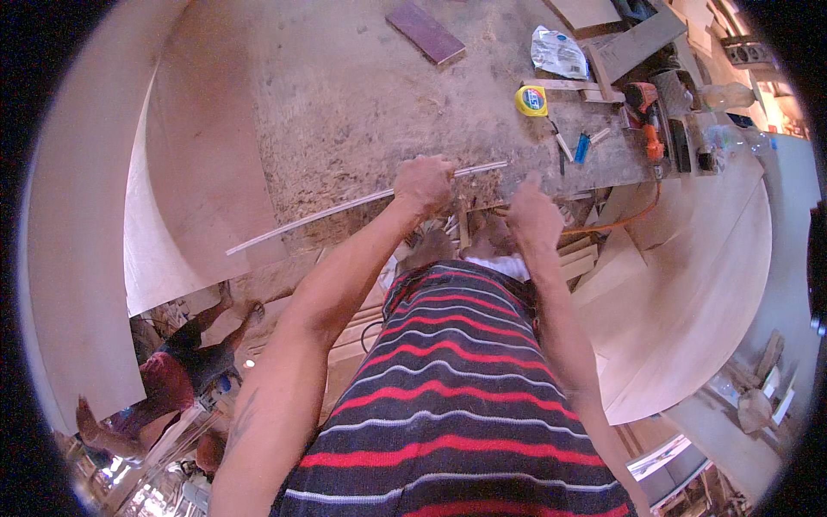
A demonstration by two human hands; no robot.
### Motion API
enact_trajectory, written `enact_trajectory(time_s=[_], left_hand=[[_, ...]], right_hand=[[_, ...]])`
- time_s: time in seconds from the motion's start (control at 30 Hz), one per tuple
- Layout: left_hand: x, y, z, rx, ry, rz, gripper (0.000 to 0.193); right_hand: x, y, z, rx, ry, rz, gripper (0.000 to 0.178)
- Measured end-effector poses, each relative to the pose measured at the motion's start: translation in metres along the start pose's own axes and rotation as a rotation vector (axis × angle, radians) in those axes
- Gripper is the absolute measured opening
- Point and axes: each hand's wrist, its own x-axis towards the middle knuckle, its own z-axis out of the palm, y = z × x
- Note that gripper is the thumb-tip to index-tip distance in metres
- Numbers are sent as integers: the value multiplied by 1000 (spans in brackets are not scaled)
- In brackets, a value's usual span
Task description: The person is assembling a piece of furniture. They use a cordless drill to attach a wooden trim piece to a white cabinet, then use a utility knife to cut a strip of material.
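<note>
A long, thin white strip (323, 210) lies slantwise near the front edge of the worn wooden worktable (345, 103). My left hand (424, 183) is closed around it toward its right end, and the strip's tip shows past my knuckles. To the right, apart from the strip's end, my right hand (536, 213) is held at the table's front edge. Its fingers look curled and slightly blurred; whatever they hold, if anything, I cannot make out.
On the table's right are a yellow tape measure (531, 101), a blue lighter (582, 148), an orange drill (648, 121) with an orange cord, and a white plastic packet (558, 53). A reddish-brown board (425, 32) lies at the back. Another person (172, 379) is at lower left.
</note>
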Motion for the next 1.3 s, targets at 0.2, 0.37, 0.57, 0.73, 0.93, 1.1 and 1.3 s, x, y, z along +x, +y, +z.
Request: enact_trajectory(time_s=[0.2, 0.37, 0.57, 0.73, 0.93, 1.1, 1.3], left_hand=[[-1, 3, 0, -58, -4, -9, 16], [-6, 10, -3, -7, 50, -13, 16], [2, 8, 1, -27, 26, -34, 17], [-3, 11, -13, -84, -93, -86, 22], [-1, 10, 0, -58, -21, -28, 21], [3, 2, 3, -42, -6, -99, 21], [3, 10, -14, -36, -75, -14, 33]], right_hand=[[-17, -3, 24, 326, -156, -112, 31], [-9, 0, 30, 394, -164, -148, 32], [-2, -1, 24, 437, -204, -156, 34], [-2, -13, 18, 387, -226, -118, 38], [1, 2, 30, 325, -187, -352, 38], [13, -7, 32, 387, -226, -252, 36], [14, -2, 15, 295, -209, -323, 34]])
